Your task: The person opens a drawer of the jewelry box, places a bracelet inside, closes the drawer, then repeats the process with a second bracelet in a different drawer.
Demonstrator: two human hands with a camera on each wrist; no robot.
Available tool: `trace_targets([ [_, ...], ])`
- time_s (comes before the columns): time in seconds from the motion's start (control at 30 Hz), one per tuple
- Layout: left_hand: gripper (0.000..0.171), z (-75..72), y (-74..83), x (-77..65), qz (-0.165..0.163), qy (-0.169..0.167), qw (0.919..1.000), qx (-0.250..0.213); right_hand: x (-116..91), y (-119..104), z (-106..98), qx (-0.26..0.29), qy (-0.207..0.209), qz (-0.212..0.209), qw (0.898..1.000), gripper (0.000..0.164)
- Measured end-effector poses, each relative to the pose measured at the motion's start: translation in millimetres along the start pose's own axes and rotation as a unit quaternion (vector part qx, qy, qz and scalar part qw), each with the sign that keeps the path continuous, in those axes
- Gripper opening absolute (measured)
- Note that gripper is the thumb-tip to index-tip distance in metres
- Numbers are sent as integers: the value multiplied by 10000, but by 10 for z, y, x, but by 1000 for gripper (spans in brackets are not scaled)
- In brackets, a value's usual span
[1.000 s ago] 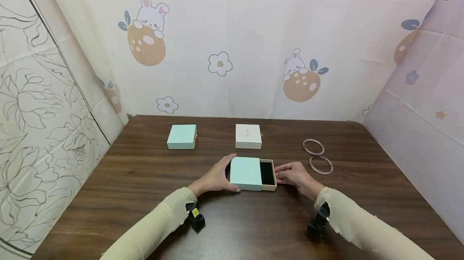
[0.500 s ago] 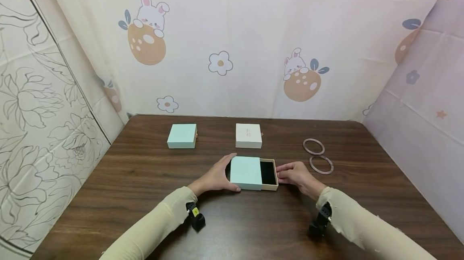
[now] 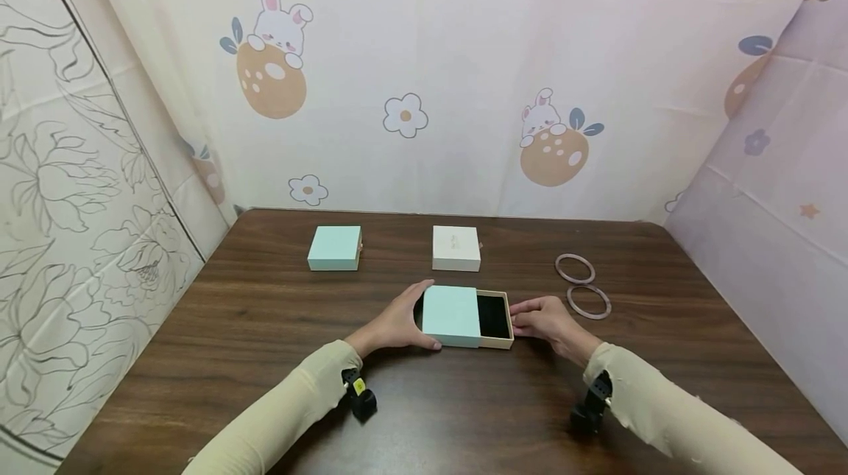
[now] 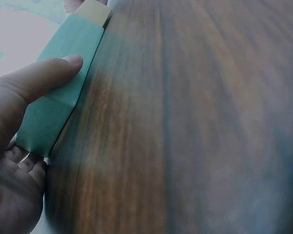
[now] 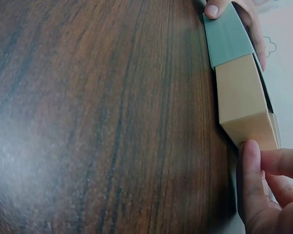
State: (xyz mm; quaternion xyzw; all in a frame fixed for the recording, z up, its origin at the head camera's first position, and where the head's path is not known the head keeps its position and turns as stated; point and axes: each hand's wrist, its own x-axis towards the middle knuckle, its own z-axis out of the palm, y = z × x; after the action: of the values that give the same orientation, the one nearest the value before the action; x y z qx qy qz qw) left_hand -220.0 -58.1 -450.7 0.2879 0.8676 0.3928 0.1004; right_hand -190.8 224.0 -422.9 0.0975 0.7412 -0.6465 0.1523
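Observation:
A mint-green drawer box (image 3: 451,310) lies flat at the middle of the table. Around its left end my left hand (image 3: 395,320) grips the sleeve, thumb on the near side and fingers on the far side. The cream inner drawer (image 5: 240,90) sticks out to the right, with a black lining (image 3: 493,316) showing. At the drawer's right end, my right hand (image 3: 546,321) pinches with thumb and index finger; whatever lies between the fingertips is hidden. In the left wrist view, the left thumb (image 4: 49,75) presses along the sleeve's side.
Behind stand another mint-green box (image 3: 334,247) on the left and a white box (image 3: 456,247) in the centre, each with a small tab on its right side. Two pale mauve rings (image 3: 589,315) lie at the right, beyond my right hand. A printed curtain (image 3: 464,158) borders the table's back edge.
The right hand has moved slightly right, and the drawer has slid a little further out of the sleeve. The left hand keeps its grip on the sleeve in place.

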Motion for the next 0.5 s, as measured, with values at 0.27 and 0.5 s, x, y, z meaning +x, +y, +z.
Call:
trace_targets([
  [0.27,109,16,-18,18,2,-5,10000,-9,-22,8,-48,49,-83,-82,9999,32],
  [0.5,109,6,-12,5,-5,16,10000,-46,-25,11,-69,5,-73,-94,9999,32],
])
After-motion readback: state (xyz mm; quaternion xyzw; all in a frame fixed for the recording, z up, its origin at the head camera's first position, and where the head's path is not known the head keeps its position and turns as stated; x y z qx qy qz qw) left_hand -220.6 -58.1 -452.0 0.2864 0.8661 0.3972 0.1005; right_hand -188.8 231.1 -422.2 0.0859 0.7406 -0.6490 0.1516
